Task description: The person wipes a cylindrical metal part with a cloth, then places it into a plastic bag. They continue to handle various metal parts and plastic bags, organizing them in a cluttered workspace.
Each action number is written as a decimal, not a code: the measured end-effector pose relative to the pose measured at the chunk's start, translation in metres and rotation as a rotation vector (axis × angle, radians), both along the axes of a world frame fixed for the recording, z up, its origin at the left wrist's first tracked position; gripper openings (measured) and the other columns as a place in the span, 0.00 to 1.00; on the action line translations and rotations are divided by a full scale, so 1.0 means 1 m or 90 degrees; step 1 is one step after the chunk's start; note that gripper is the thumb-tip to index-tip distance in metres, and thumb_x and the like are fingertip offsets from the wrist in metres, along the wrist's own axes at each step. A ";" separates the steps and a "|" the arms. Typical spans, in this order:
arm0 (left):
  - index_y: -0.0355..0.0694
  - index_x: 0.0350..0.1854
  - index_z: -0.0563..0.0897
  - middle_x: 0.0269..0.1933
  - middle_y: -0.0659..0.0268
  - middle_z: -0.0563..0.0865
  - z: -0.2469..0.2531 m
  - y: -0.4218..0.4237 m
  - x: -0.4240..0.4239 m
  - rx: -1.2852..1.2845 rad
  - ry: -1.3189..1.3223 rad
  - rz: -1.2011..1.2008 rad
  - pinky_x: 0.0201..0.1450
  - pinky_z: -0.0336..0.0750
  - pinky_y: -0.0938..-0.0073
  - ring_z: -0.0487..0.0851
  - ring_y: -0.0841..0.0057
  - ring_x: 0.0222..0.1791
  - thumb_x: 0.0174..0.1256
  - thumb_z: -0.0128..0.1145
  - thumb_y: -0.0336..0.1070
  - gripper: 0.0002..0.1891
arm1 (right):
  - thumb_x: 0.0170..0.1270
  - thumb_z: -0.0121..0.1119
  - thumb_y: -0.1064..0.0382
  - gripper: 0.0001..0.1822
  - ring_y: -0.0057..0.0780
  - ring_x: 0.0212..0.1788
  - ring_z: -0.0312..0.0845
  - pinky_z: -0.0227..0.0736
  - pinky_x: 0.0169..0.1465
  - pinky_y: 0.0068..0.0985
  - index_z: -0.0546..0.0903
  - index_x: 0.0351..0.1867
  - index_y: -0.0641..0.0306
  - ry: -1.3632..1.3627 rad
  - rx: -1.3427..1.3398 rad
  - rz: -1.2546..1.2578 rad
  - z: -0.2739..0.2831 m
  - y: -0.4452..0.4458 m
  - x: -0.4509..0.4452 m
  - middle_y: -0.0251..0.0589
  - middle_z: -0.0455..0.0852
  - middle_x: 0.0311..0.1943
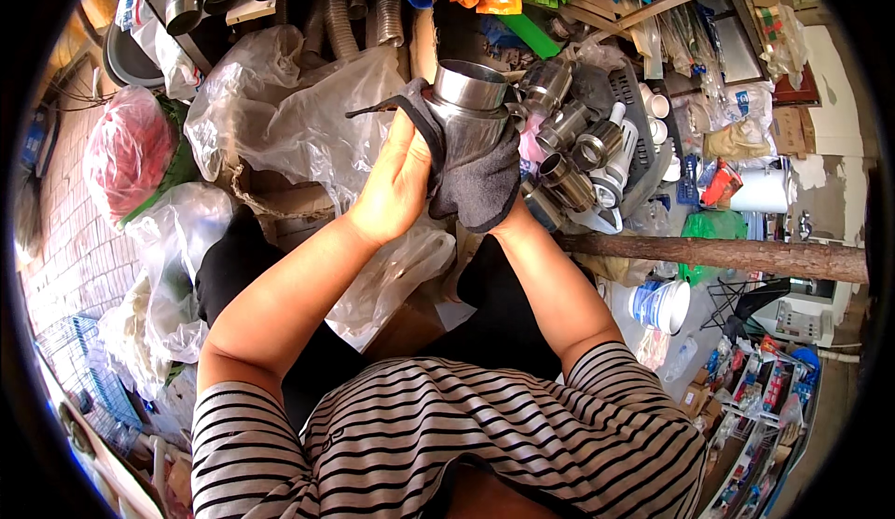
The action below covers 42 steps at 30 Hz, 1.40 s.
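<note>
A shiny stainless-steel pipe fitting point(470, 87) with a stepped, round open end is held up between my two hands. Dark grey cloth point(481, 187) wraps its sides and hangs over its lower part. On the fitting's left side, my left hand point(397, 182) presses the cloth against the metal with fingers extended. My right hand point(514, 215) holds it from the lower right; the cloth hides most of its fingers. Just right of the fitting, several similar metal fittings point(568, 182) lie piled in and about a dark plastic basket point(624, 96).
Clear plastic sheeting point(328, 110) spreads ahead of me on the left. Flexible metal ducts point(340, 26) lie beyond it. A wooden pole point(727, 252) runs across the right side, near a white bucket point(672, 307). A bag of red material point(133, 152) stands at left.
</note>
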<state>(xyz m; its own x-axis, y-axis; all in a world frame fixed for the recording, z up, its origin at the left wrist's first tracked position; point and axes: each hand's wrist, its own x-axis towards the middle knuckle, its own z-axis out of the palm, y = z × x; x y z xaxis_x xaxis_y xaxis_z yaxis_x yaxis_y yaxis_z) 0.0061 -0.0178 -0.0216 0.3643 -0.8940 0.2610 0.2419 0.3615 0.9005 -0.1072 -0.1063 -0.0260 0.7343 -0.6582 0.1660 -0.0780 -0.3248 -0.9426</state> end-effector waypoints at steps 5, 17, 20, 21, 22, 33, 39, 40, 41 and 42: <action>0.35 0.66 0.57 0.63 0.60 0.66 0.010 0.001 0.010 0.077 0.133 -0.095 0.65 0.54 0.75 0.62 0.74 0.62 0.74 0.31 0.47 0.25 | 0.47 0.65 0.64 0.31 0.33 0.51 0.71 0.65 0.57 0.30 0.69 0.55 0.67 0.090 -0.072 -0.039 -0.016 -0.001 -0.010 0.41 0.75 0.51; 0.36 0.58 0.68 0.59 0.53 0.68 -0.040 -0.011 0.071 0.323 -0.369 0.240 0.60 0.64 0.63 0.68 0.59 0.59 0.52 0.51 0.32 0.27 | 0.18 0.69 0.46 0.64 0.59 0.61 0.55 0.48 0.67 0.40 0.53 0.60 0.84 0.352 -0.901 -0.106 0.009 -0.001 -0.035 0.67 0.57 0.59; 0.38 0.57 0.69 0.51 0.63 0.73 -0.002 0.000 0.063 0.178 0.218 -0.110 0.55 0.64 0.73 0.71 0.74 0.52 0.55 0.53 0.33 0.24 | 0.25 0.66 0.49 0.51 0.57 0.56 0.59 0.51 0.63 0.39 0.62 0.54 0.82 0.230 -0.846 -0.046 0.018 -0.007 -0.031 0.64 0.62 0.55; 0.38 0.59 0.66 0.52 0.62 0.74 0.009 0.004 0.053 0.181 0.238 -0.175 0.58 0.63 0.71 0.70 0.72 0.54 0.57 0.57 0.39 0.27 | 0.32 0.64 0.53 0.42 0.53 0.51 0.65 0.57 0.59 0.38 0.66 0.50 0.78 0.204 -0.710 -0.026 0.021 -0.008 -0.029 0.60 0.67 0.50; 0.37 0.61 0.64 0.53 0.62 0.74 0.018 0.012 0.044 0.155 0.204 -0.197 0.59 0.62 0.70 0.70 0.71 0.55 0.55 0.60 0.41 0.32 | 0.38 0.62 0.56 0.32 0.48 0.46 0.70 0.63 0.55 0.37 0.70 0.47 0.74 0.172 -0.573 -0.002 0.024 -0.007 -0.023 0.56 0.72 0.46; 0.38 0.63 0.60 0.55 0.64 0.73 0.028 0.016 0.021 0.104 0.076 -0.157 0.60 0.64 0.71 0.70 0.75 0.56 0.28 0.80 0.43 0.55 | 0.40 0.67 0.47 0.42 0.50 0.55 0.66 0.62 0.57 0.39 0.64 0.57 0.65 0.142 -0.579 0.102 0.035 -0.009 -0.004 0.55 0.68 0.53; 0.37 0.62 0.61 0.53 0.63 0.74 0.020 0.012 0.020 0.079 0.050 -0.133 0.59 0.65 0.71 0.70 0.75 0.55 0.27 0.80 0.43 0.54 | 0.40 0.67 0.46 0.45 0.51 0.58 0.63 0.60 0.61 0.37 0.63 0.59 0.66 0.155 -0.562 0.099 0.029 -0.009 -0.008 0.55 0.66 0.56; 0.37 0.61 0.61 0.53 0.63 0.74 0.020 0.011 0.020 0.076 0.047 -0.125 0.59 0.66 0.71 0.71 0.75 0.55 0.28 0.80 0.43 0.53 | 0.40 0.66 0.46 0.45 0.51 0.58 0.63 0.59 0.61 0.37 0.62 0.60 0.66 0.149 -0.566 0.100 0.027 -0.010 -0.008 0.54 0.65 0.56; 0.37 0.61 0.61 0.53 0.63 0.74 0.020 0.011 0.019 0.073 0.045 -0.118 0.59 0.66 0.71 0.71 0.75 0.55 0.28 0.80 0.43 0.53 | 0.40 0.66 0.47 0.45 0.50 0.58 0.63 0.59 0.62 0.37 0.62 0.60 0.66 0.140 -0.549 0.100 0.027 -0.010 -0.009 0.54 0.65 0.56; 0.37 0.61 0.62 0.52 0.63 0.74 0.021 0.011 0.018 0.071 0.042 -0.110 0.59 0.66 0.71 0.71 0.75 0.55 0.28 0.80 0.43 0.52 | 0.40 0.66 0.47 0.45 0.50 0.59 0.63 0.59 0.62 0.37 0.62 0.60 0.66 0.131 -0.531 0.101 0.027 -0.010 -0.009 0.54 0.65 0.56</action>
<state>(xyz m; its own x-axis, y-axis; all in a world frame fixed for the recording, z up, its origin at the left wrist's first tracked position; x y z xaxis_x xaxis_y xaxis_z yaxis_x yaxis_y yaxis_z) 0.0245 -0.0066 -0.0011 0.2155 -0.9667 0.1378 0.3513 0.2084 0.9128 -0.1159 -0.1166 0.0007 0.8752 -0.2687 0.4023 -0.1160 -0.9239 -0.3647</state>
